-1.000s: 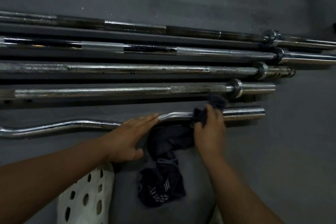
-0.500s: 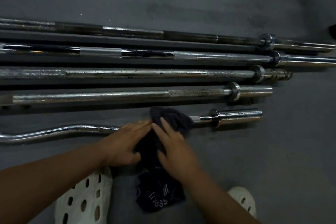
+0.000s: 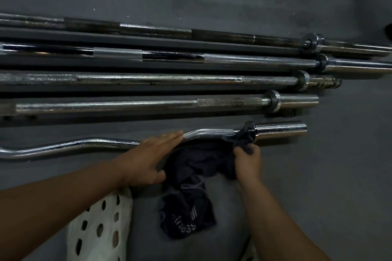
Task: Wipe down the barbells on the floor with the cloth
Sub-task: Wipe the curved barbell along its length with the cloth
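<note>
Right hand (image 3: 247, 160) now farther right, pinching cloth (image 3: 197, 163) against curl bar (image 3: 207, 133) (left hand (image 3: 146, 159) flat)

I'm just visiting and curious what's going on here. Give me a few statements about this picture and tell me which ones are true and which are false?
1. The right hand grips a dark cloth at the collar of the curved bar. True.
2. The left hand lifts the curved bar off the floor. False: it rests flat on the bar, fingers straight, and the bar lies on the floor.
3. Four straight barbells lie beyond the curved bar. True.
4. The cloth is plain white. False: it is dark, with pale lettering.
5. A white shoe with holes shows at lower left. True.
</note>
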Demonstrator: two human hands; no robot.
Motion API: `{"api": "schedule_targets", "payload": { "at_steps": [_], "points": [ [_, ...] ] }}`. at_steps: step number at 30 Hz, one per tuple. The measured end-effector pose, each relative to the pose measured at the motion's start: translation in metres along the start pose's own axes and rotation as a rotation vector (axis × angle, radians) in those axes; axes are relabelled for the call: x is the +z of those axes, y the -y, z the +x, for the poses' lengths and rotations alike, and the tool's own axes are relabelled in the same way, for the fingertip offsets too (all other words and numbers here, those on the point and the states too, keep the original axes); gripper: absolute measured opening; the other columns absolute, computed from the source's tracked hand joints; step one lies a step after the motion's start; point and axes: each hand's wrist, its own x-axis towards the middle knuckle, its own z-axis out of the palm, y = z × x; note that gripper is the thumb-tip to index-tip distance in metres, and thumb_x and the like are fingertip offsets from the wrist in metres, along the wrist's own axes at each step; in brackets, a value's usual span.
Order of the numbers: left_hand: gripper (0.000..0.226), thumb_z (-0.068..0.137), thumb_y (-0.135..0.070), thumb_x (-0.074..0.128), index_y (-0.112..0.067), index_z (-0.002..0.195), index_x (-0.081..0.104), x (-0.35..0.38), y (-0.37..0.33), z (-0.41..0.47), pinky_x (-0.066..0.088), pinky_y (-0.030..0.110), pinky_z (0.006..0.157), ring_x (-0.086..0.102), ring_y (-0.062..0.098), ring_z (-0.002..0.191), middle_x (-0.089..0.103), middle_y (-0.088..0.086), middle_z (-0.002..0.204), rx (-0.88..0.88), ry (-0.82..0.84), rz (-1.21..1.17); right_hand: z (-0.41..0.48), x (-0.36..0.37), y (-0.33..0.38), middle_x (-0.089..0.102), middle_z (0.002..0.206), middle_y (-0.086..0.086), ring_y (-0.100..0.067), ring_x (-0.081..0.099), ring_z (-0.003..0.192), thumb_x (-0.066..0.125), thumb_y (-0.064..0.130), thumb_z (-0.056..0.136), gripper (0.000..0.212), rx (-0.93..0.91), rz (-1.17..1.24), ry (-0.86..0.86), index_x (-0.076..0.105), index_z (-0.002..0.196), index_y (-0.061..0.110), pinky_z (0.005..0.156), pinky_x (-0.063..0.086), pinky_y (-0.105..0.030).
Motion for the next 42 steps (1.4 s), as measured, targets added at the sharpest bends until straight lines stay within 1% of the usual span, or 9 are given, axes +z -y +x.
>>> {"api": "schedule_targets", "payload": {
  "at_steps": [6,11,17,20,22,28,32,37,42],
  "points": [
    [0.108,0.069,-0.036,0.062,-0.03,0.158,0.002,-0.007,-0.004,0.001,0.012,0.027,0.121,0.004,0.003,0.15,-0.005,-0.012,0.165,0.005,0.003,-0.002,-0.062,0.052,0.024,0.068,0.102,-0.03,-0.04,0.068,0.092,0.064,0.005,0.077,0.037,0.494,0.382,0.477,0.059,0.112,-0.004,0.078,0.056,-0.051],
    [0.108,0.067,-0.037,0.061,-0.026,0.159,0.005,-0.004,-0.004,0.001,0.011,0.025,0.121,0.005,0.004,0.15,-0.002,-0.008,0.166,-0.016,0.018,-0.012,-0.015,0.038,0.039,0.064,0.085,-0.015,-0.027,0.063,0.065,0.05,0.012,0.077,0.017,0.523,0.766,0.259,0.064,0.086,0.007,0.059,0.056,-0.03],
    [0.097,0.064,-0.043,0.054,-0.016,0.153,0.026,-0.008,-0.007,-0.002,0.025,0.022,0.116,0.041,0.016,0.14,0.033,0.008,0.158,0.012,-0.071,0.053,-0.05,0.065,0.04,0.067,0.11,-0.03,-0.038,0.067,0.093,0.06,0.013,0.078,0.037,0.624,0.405,0.458,0.063,0.109,-0.005,0.089,0.054,-0.047],
    [0.106,0.068,-0.037,0.061,-0.025,0.159,0.008,-0.003,-0.002,-0.001,0.009,0.023,0.119,0.008,0.004,0.148,-0.001,-0.007,0.165,0.011,-0.023,-0.009,-0.009,0.032,0.043,0.063,0.095,-0.017,-0.028,0.065,0.078,0.057,0.005,0.085,0.014,0.257,0.478,-0.044,0.058,0.098,0.01,0.069,0.057,-0.032],
    [0.107,0.067,-0.034,0.062,-0.025,0.158,0.006,-0.003,-0.004,0.001,0.005,0.02,0.117,0.007,0.004,0.148,-0.003,-0.009,0.164,0.018,-0.035,0.001,-0.022,0.034,0.035,0.057,0.121,-0.014,-0.03,0.059,0.106,0.069,0.015,0.08,0.039,-0.189,0.018,-0.218,0.055,0.116,0.016,0.092,0.051,-0.037],
    [0.105,0.071,-0.035,0.063,-0.026,0.157,0.003,-0.006,-0.006,0.0,0.005,0.02,0.119,0.007,0.005,0.149,-0.004,-0.008,0.164,0.017,-0.006,0.009,-0.037,0.014,0.007,0.042,0.144,-0.003,-0.024,0.044,0.128,0.066,0.015,0.073,0.051,-0.92,-0.702,0.482,0.061,0.122,0.024,0.111,0.039,-0.035],
    [0.106,0.071,-0.034,0.066,-0.022,0.158,0.007,-0.003,-0.006,0.0,0.003,0.016,0.117,0.006,0.003,0.148,-0.002,-0.006,0.165,0.011,-0.019,0.005,-0.013,0.002,0.012,0.048,0.138,-0.014,-0.032,0.048,0.128,0.061,0.018,0.075,0.059,-0.561,-0.417,0.036,0.055,0.134,0.014,0.111,0.034,-0.028],
    [0.088,0.062,-0.031,0.066,-0.022,0.144,0.035,-0.008,-0.009,-0.002,0.026,0.022,0.11,0.046,0.024,0.131,0.048,0.012,0.145,0.022,-0.056,-0.005,-0.069,0.056,0.019,0.03,0.16,0.003,-0.017,0.039,0.14,0.066,0.026,0.084,0.066,-0.792,-0.659,0.712,0.044,0.145,0.032,0.115,0.034,-0.03],
    [0.103,0.072,-0.034,0.068,-0.02,0.159,0.013,-0.001,-0.002,-0.001,0.017,0.027,0.12,0.015,0.009,0.149,0.006,-0.003,0.166,0.023,-0.043,0.005,-0.017,0.008,0.015,0.05,0.14,-0.006,-0.018,0.047,0.128,0.063,0.003,0.071,0.055,-0.667,-0.548,0.25,0.06,0.125,0.013,0.11,0.036,-0.023]
  ]
}}
